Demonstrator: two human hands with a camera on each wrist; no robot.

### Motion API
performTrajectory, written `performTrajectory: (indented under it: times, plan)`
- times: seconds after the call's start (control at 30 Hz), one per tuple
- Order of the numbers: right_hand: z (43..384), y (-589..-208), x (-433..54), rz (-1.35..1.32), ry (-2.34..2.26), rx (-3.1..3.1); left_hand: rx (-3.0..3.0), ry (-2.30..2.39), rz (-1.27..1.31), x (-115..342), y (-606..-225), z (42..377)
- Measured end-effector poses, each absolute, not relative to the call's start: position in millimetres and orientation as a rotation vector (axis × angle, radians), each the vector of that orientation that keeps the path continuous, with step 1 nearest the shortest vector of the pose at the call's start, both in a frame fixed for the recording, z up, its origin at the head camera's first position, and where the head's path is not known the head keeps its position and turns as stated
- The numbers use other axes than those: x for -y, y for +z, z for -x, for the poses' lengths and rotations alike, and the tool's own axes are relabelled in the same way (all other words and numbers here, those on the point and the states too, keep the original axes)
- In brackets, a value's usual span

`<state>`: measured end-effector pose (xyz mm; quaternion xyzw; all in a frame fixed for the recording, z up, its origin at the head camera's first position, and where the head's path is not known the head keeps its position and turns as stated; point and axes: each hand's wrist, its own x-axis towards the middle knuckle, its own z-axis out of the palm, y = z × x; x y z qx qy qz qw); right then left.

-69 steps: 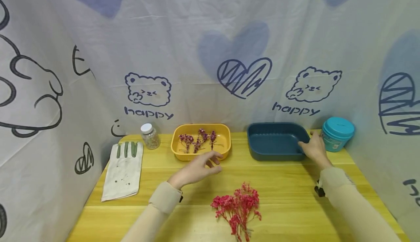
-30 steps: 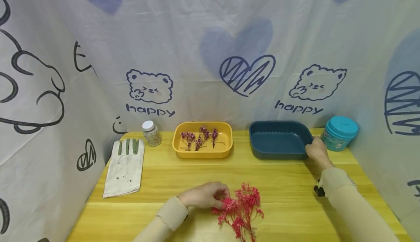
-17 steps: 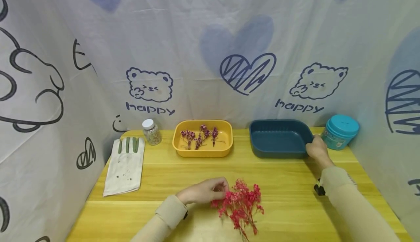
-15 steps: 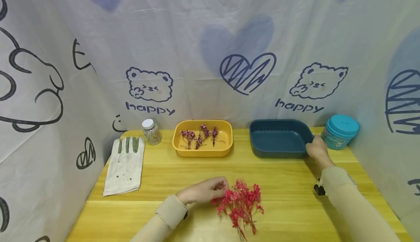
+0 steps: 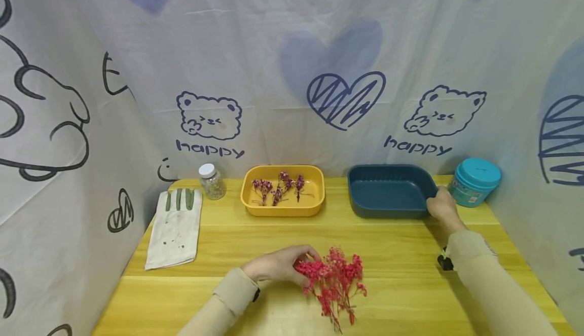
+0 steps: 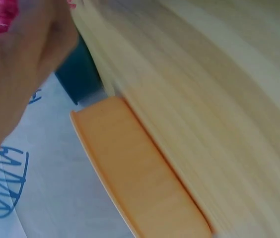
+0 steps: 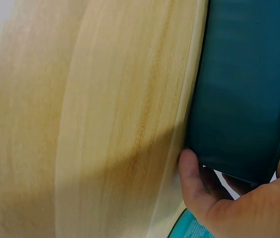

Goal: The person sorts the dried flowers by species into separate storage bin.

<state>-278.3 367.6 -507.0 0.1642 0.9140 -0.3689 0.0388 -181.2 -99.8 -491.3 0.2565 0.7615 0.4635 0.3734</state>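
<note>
1. The pink dried flowers [image 5: 335, 275] lie at the near middle of the tabletop [image 5: 397, 260], stems toward you, well apart from the trays.
2. Your left grip [image 5: 279, 265] is partly spread, thumb and fingers curving around the bunch's left edge; whether they press on it cannot be told.
3. Expect the bunch to be very light, springy in its heads and brittle in its stems; a firm squeeze could shed blossoms.
4. Favour a light pinch where the stems gather at the near end, clear of the heads.
5. Your right grip [image 5: 442, 208] holds the right end of the dark teal tray [image 5: 388, 211], far right, beside the turquoise tub [image 5: 477, 174].
6. The tray looks like stiff, smooth plastic, probably light and slightly slippery; its end wall and rim suit your hold.
</note>
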Motion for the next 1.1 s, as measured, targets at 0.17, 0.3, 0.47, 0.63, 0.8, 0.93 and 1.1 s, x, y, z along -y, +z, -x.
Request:
performTrajectory:
  times: [0.17, 0.3, 0.47, 0.63, 0.8, 0.93, 1.1]
  plan:
    - [279.3, -508.4, -369.1, -0.494, -1.141, -2.805, -1.89, 1.24, -0.687, 104.6, -485.4, 184.9]
    - [279.3, -509.2, -369.0, -0.491, -1.127, -2.816, -1.857, 1.287, -0.689, 109.1, -479.9, 188.6]
    - [278.7, -509.0, -368.1, -0.492, -1.123, -2.825, -1.796, 1.351, -0.703, 112.4, -475.2, 191.6]
    - [277.9, -507.6, -367.2, -0.501, -1.108, -2.824, -1.771, 1.391, -0.719, 110.5, -471.7, 193.5]
    - [276.9, -503.9, -367.2, -0.514, -1.111, -2.805, -1.789, 1.48, -0.636, 102.9, -465.1, 202.6]
    - [276.4, -501.5, -367.2, -0.521, -1.111, -2.782, -1.807, 1.597, -0.528, 95.6, -456.0, 214.2]
    - [277.6, -500.9, -367.4, -0.536, -1.082, -2.789, -1.823, 1.745, -0.419, 83.1, -440.3, 232.3]
